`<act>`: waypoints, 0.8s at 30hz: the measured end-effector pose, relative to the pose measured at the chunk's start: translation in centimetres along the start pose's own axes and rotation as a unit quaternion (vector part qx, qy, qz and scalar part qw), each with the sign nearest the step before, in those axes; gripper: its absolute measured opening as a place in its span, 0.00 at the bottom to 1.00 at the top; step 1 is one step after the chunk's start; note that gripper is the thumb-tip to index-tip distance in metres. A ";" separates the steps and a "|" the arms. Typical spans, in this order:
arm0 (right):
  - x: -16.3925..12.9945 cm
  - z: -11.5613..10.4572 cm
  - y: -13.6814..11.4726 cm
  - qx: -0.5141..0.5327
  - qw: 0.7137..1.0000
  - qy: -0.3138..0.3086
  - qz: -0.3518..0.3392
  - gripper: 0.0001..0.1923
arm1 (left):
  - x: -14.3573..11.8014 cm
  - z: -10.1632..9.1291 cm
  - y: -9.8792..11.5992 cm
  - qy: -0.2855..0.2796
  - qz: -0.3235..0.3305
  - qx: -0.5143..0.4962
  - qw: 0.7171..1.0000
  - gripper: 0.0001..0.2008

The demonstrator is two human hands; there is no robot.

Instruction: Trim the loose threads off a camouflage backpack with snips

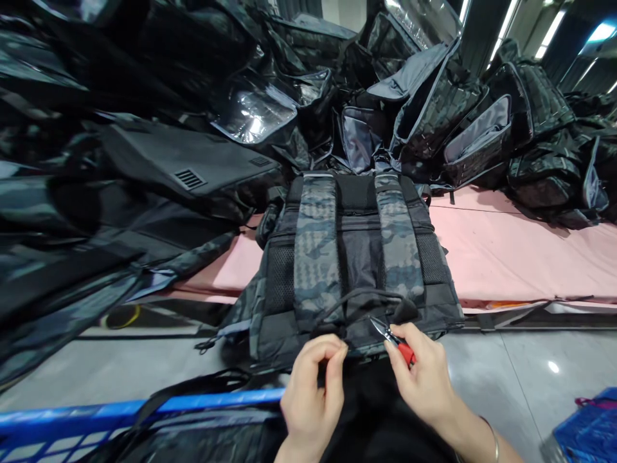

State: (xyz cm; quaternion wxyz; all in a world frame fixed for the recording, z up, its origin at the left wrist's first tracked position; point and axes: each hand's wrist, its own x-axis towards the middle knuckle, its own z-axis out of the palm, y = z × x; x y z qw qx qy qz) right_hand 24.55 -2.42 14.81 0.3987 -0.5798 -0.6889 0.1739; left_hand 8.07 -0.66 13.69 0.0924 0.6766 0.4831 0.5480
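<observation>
A camouflage backpack (359, 257) lies with its straps up, its near edge just beyond my hands. In my right hand (424, 376) is a pair of thread snips (403, 349) with red handles, the metal blades pointing up and left over the bag's near end. The fingertips of my left hand (315, 386) are pinched together close to the bag's near edge; whatever is between them, if anything, is too small to make out. A thin dark loop handle (359, 292) arches over the bag between the two shoulder straps.
Piles of similar dark camouflage bags (429, 109) crowd the back and left. The backpack rests on a pink-covered table (520, 251). A blue plastic basket (212, 400) holding a bag stands at lower left. Another blue object (590, 427) sits on the floor at right.
</observation>
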 end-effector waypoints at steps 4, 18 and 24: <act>-0.6 -0.2 0.9 0.027 0.999 0.000 -0.039 0.06 | -2.8 -2.1 -0.8 -0.002 0.001 -0.011 1.000 0.06; 2.5 -4.2 1.0 -0.096 0.979 -0.101 -0.148 0.16 | -11.6 1.1 -9.7 -0.105 -0.494 -0.107 0.856 0.20; 1.1 -7.4 7.0 -0.156 0.970 -0.045 -0.181 0.19 | -11.1 7.0 -7.7 -0.155 -0.491 -0.151 0.844 0.08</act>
